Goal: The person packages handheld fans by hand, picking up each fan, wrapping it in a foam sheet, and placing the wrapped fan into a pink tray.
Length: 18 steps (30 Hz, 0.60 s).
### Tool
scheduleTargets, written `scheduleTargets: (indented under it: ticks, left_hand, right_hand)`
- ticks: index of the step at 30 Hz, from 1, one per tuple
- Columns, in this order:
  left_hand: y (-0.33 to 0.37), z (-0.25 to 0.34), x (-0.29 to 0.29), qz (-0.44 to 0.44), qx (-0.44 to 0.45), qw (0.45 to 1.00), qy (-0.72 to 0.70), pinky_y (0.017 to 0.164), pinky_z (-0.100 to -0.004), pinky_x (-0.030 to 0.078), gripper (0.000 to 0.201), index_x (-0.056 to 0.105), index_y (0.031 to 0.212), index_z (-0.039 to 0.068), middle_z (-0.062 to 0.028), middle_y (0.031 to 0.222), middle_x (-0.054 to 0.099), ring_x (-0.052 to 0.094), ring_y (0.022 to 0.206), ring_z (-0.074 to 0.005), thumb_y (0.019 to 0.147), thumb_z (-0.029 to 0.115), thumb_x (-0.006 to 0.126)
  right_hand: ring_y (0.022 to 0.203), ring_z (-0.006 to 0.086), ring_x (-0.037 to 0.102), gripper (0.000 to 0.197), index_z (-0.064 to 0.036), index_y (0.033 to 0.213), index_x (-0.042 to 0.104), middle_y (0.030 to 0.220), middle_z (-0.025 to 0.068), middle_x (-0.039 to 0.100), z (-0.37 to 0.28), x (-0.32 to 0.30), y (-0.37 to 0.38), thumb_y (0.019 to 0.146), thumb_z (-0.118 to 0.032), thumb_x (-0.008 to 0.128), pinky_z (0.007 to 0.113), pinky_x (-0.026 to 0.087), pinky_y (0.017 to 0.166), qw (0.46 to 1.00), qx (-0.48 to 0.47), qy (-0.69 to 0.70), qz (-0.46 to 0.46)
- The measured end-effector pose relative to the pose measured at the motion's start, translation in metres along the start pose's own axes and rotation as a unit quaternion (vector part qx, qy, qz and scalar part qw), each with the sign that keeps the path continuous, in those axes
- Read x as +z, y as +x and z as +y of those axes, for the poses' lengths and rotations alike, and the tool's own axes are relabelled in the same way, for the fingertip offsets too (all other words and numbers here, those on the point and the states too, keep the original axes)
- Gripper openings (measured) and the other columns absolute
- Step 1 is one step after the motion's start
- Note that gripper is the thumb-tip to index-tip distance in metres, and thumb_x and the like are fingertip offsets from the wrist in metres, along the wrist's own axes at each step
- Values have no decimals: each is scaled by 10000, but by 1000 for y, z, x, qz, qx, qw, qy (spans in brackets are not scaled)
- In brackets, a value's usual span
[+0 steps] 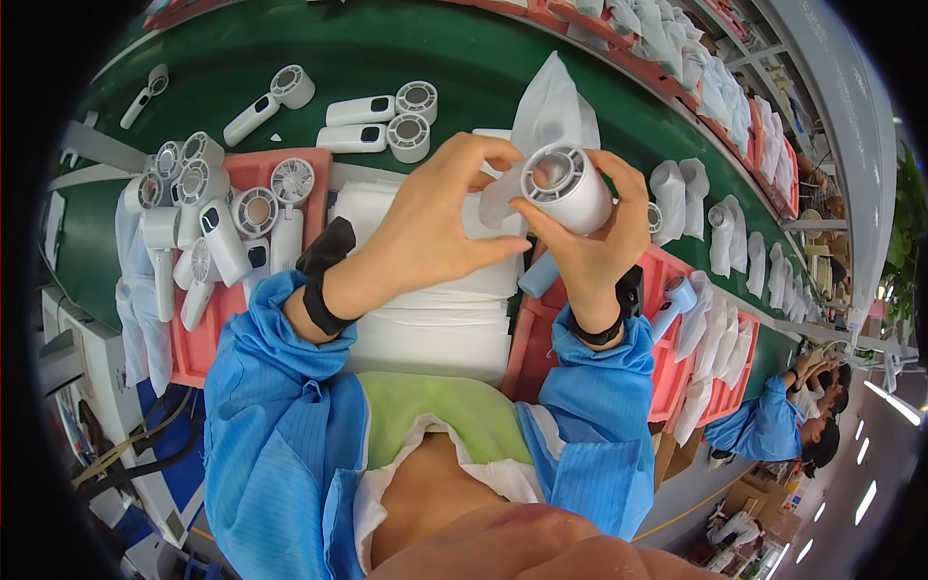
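Observation:
A white handheld fan (566, 198) is gripped by my right hand (599, 217), its round ringed end toward me. My right thumb and fingers wrap around the sides of its head. Behind it rises a translucent white bag (553, 104), which seems to sit over the fan's far part; the overlap is hidden. My left hand (425, 208) is just left of the fan, thumb and fingers spread in a curve. A pale film shows between its fingers and the fan. Beneath both hands lies a stack of white bags (430, 324).
Several white fans (198, 193) fill a pink tray (314, 208) at left; more fans (353, 138) lie on the green table (222, 72). Right, pink trays (667, 382) hold bagged fans (710, 333) and a blue fan (674, 302). Co-workers (768, 420) sit far right.

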<state>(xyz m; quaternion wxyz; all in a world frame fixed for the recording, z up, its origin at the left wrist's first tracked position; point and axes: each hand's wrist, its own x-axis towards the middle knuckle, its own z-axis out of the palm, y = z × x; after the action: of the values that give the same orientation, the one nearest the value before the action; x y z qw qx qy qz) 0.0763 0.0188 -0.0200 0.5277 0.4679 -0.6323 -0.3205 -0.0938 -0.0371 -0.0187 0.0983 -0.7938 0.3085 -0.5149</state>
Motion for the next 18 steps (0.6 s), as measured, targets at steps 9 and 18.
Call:
scheduleTargets:
  ticks: [9, 18]
  left_hand:
    - [4, -31, -3, 111, -50, 993, 12, 726, -286, 522, 270, 606, 1016, 15, -116, 901, 636, 652, 808, -223, 764, 13, 703]
    - [2, -22, -10, 115, -97, 957, -249, 670, -246, 496, 105, 678, 889, 9, -76, 795, 657, 626, 744, -135, 806, 54, 722]
  right_hand:
    - [968, 251, 613, 685, 0, 1091, 538, 1094, 149, 594, 5, 1, 0, 551, -170, 922, 345, 513, 831, 998, 5, 45, -48]
    - [924, 266, 610, 619, -20, 1096, 668, 1094, 133, 588, -7, 15, 2, 534, -141, 899, 339, 519, 794, 993, -13, 1, -119]
